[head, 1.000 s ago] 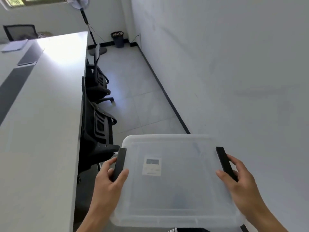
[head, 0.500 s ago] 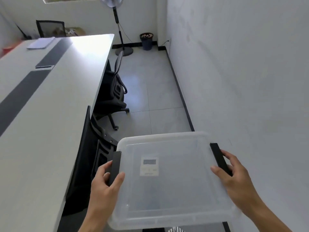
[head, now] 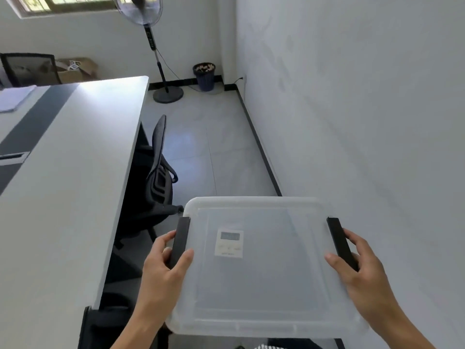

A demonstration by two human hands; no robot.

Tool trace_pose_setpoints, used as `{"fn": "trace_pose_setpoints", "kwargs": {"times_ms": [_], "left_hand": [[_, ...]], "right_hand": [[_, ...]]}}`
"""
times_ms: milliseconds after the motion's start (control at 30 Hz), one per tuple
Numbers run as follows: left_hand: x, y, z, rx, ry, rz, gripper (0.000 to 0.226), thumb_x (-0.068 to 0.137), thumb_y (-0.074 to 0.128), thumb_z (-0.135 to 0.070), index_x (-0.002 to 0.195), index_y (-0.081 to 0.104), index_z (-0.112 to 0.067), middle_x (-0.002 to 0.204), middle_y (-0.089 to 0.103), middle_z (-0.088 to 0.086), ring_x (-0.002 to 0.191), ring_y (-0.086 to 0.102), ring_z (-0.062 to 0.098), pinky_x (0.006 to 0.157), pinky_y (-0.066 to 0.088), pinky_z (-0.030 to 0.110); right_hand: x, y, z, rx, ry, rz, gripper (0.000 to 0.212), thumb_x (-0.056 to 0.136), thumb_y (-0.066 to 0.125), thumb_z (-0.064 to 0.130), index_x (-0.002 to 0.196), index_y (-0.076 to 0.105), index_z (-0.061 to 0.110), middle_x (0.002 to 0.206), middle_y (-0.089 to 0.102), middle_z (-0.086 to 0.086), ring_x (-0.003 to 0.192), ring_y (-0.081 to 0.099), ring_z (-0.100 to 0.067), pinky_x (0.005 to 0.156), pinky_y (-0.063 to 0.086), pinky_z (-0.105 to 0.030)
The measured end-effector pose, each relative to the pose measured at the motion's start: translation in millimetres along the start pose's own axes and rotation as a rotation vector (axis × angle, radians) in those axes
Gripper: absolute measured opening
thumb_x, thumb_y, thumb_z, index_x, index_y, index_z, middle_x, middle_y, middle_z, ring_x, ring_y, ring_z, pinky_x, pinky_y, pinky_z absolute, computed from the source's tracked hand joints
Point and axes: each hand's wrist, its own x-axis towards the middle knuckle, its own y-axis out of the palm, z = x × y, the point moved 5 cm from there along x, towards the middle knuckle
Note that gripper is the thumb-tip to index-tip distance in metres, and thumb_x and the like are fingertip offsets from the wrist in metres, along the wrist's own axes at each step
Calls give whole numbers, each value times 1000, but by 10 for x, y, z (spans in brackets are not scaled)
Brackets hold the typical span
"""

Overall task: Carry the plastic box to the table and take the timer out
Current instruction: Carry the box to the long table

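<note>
Plastic box (head: 264, 285) – one timer (head: 229, 243) inside, two hands (head: 163, 270) gripping.

Both forearms extended forward, bare. Left hand (head: 161, 270) clamped on the left latch (head: 180, 241) of the plastic box (head: 261, 285), thumb on top, fingers (head: 164, 241) curled outside. Right hand (head: 362, 270) mirrored on the right latch (head: 341, 243).

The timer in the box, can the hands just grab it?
Not yet. The closed lid covers the timer, and both the left hand and right hand are holding the plastic box's black latches.
</note>
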Motion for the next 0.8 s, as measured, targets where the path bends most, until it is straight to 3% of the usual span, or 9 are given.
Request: {"fn": "trace_pose_setpoints", "kwargs": {"times_ms": [167,267,433,533,800], "left_hand": [[1177,332,-100,-9,-35,6,42,85,65,-12,124,52,-19,84,75,-11,78,72,13,68,58,32],[1945,521,-207,-18,-51,-22,43,84,66,-12,124,52,-19,84,75,-7,77,73,17,71,59,37],[3114,594,-663,-34,-64,-126,45,83,67,-8,124,53,-18,89,73,8,80,71,20,67,55,31],[3688,540,-853,-46,-75,-196,42,84,66,-12,121,51,-24,95,70,4,83,71,19,64,55,27],[5530,472,-937,-108,-140,-299,41,84,67,-10,121,53,-23,94,72,3,81,71,15,68,54,29]], "right_hand": [[1205,288,215,-27,36,7,45,88,64,16,127,49,32,86,68,-13,57,48,-19,55,38,-27],[2065,472,398,-37,35,37,44,88,65,17,126,50,32,88,68,-19,56,45,-21,54,37,-28],[3436,891,1035,-26,7,117,45,87,65,19,128,50,31,90,70,-12,66,58,-27,59,43,-29],[4169,1227,1460,-43,-34,203,45,88,64,21,128,49,32,92,70,-6,79,66,-21,63,45,-26],[5952,2256,2092,-69,-35,282,48,87,66,21,131,48,32,95,73,-2,86,70,-18,72,51,-29]]}}
